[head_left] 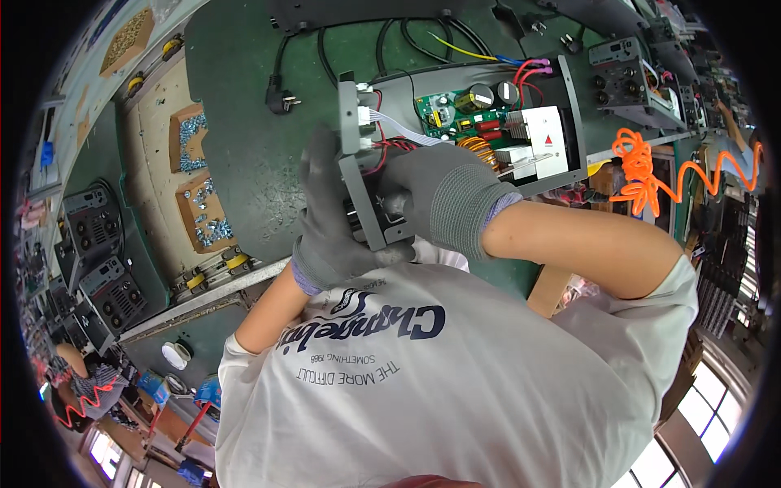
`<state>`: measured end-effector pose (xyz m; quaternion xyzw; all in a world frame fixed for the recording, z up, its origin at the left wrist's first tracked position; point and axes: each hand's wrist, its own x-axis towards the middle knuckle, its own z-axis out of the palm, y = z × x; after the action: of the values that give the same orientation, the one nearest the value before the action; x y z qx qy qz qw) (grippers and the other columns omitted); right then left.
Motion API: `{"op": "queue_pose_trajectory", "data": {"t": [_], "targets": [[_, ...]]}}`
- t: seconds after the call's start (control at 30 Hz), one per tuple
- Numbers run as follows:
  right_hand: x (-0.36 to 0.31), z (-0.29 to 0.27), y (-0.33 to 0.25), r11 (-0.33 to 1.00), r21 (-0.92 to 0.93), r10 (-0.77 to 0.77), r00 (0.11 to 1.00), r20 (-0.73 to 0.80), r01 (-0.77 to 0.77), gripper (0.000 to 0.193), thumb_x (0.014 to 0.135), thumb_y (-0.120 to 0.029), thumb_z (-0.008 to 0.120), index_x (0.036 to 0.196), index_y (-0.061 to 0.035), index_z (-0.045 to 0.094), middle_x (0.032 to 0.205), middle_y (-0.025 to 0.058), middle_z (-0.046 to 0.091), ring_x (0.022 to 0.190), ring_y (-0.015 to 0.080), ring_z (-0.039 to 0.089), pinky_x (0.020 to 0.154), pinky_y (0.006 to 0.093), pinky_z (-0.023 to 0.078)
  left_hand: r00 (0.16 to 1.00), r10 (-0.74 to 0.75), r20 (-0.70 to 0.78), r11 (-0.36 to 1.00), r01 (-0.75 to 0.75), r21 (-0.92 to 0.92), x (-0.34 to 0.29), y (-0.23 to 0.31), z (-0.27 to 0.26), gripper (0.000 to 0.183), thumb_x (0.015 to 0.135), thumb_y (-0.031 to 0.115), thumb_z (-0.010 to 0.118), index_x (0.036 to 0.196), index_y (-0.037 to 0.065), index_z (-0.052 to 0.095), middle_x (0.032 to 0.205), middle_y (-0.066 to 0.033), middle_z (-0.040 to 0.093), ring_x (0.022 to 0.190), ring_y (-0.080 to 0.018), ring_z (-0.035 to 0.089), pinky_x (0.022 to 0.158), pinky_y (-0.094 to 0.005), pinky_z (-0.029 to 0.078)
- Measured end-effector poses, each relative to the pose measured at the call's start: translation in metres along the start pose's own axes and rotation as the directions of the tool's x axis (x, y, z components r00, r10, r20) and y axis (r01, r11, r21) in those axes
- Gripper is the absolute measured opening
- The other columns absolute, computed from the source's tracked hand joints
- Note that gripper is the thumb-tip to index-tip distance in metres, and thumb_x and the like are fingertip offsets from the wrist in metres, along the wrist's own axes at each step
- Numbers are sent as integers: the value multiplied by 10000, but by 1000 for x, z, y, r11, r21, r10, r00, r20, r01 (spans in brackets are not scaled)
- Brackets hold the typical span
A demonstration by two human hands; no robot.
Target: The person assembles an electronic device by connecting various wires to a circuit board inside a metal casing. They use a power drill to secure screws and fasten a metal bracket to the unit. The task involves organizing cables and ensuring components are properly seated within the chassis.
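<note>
Both my hands wear grey knitted gloves. My left hand (pixel 325 220) wraps round the outer face of a dark grey metal end panel (pixel 358 191) on an open electronics chassis (pixel 573 122). Bent over behind that panel, the fingers of my right hand (pixel 443 191) are closed at its inner side; whatever they pinch is hidden. Inside the chassis lie a green circuit board (pixel 455 112), a copper-wound coil (pixel 478 150) and a white plate (pixel 545 142). A grey ribbon cable (pixel 400 127) and red wires run from the board to the panel.
A black power plug (pixel 282 99) lies on the green mat (pixel 244 57). Cardboard trays of screws (pixel 192 140) stand at the left. Finished-looking grey units (pixel 110 297) sit at far left, another unit (pixel 630 81) at right. An orange coiled hose (pixel 639 175) hangs by the table's right edge.
</note>
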<state>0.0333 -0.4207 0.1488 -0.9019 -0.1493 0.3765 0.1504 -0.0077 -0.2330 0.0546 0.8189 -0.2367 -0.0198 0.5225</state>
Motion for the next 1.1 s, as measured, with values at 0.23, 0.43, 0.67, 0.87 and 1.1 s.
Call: {"op": "queue_pose_trajectory", "data": {"t": [0.23, 0.43, 0.67, 0.87, 1.1], "targets": [[4, 5, 2, 991, 130, 13, 1000, 17, -16, 210, 867, -175, 602, 992, -90, 749, 935, 156, 721, 901, 337, 688, 857, 445, 539, 998, -70, 2, 997, 70, 31, -4, -3, 1, 1499, 458, 592, 933, 1527, -57, 107, 1537, -312, 204, 1395, -478, 286, 1121, -547, 309], [7, 8, 6, 979, 201, -19, 1000, 6, 18, 199, 854, -154, 608, 972, -84, 753, 921, 154, 721, 869, 336, 690, 826, 441, 543, 994, -111, 10, 992, 110, 61, -10, -4, 4, 1421, 484, 663, 893, 1502, -58, 211, 1535, -350, 183, 1402, -518, 256, 1116, -596, 284], [10, 14, 11, 964, 262, -21, 997, -77, 41, 189, 862, -200, 650, 978, -87, 749, 902, 150, 720, 851, 338, 691, 802, 437, 546, 995, -99, 18, 993, 98, 65, -8, -4, 2, 1384, 499, 678, 880, 1482, -66, 249, 1496, -335, 258, 1397, -530, 258, 1110, -623, 272], [10, 19, 10, 978, 198, -44, 994, -101, 63, 186, 871, -187, 640, 994, -81, 731, 892, 160, 714, 845, 354, 686, 784, 446, 544, 994, -107, 0, 993, 107, 59, -9, -3, 3, 1366, 514, 695, 866, 1470, -75, 265, 1468, -319, 315, 1392, -539, 261, 1105, -643, 264], [10, 2, 14, 941, 320, -160, 978, 134, 110, 233, 884, -180, 610, 1057, -61, 711, 947, 186, 700, 906, 360, 676, 811, 450, 535, 997, -76, -14, 995, 77, 64, -12, -7, 4, 1403, 532, 727, 850, 1485, -85, 218, 1473, -321, 307, 1390, -538, 262, 1100, -640, 281]]}}
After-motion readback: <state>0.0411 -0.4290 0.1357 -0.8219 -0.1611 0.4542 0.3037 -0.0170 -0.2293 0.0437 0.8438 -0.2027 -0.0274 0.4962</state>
